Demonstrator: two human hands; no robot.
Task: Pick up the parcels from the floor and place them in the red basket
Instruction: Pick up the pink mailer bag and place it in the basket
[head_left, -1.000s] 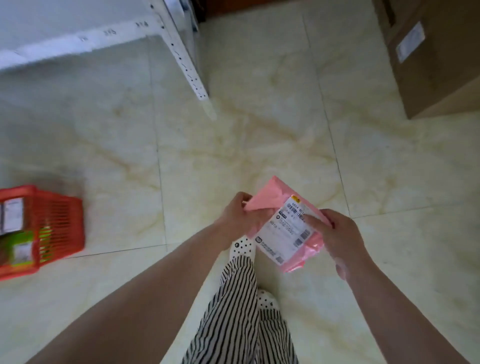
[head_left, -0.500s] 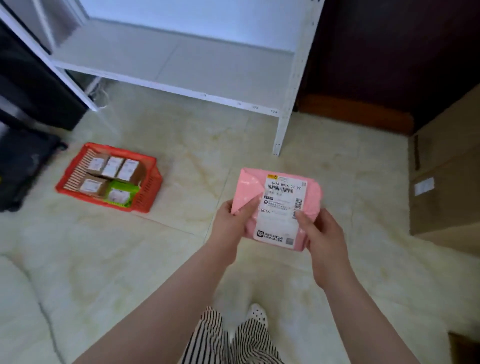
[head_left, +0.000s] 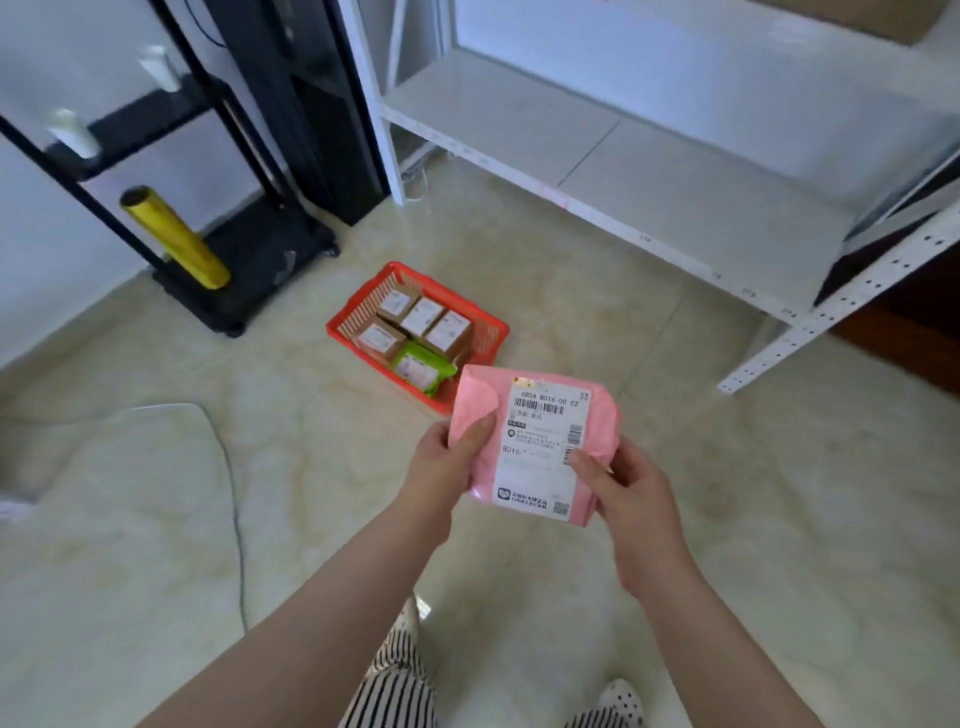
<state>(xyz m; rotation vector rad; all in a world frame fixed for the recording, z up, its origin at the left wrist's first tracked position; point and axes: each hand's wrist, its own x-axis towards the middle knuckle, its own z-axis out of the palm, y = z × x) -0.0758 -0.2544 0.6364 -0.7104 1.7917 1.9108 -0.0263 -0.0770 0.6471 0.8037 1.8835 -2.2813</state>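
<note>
I hold a pink parcel (head_left: 535, 441) with a white shipping label in front of me, above the floor. My left hand (head_left: 447, 462) grips its left edge and my right hand (head_left: 623, 488) grips its lower right corner. The red basket (head_left: 491, 338) stands on the floor just beyond the parcel, partly hidden by it. Inside the basket lie several brown boxes (head_left: 415, 325) with white labels and a green packet (head_left: 418, 369).
A white metal shelf rack (head_left: 675, 208) stands at the back right, its leg (head_left: 810, 332) reaching the floor right of the basket. A black wheeled stand (head_left: 249, 260) with a yellow roll (head_left: 174, 239) is at the back left. A thin cable (head_left: 234, 493) runs across the tiled floor.
The view has swung left and up, so the basket now sits near the middle, just beyond the parcel. Both hands still hold the pink parcel, now closer to the basket.
</note>
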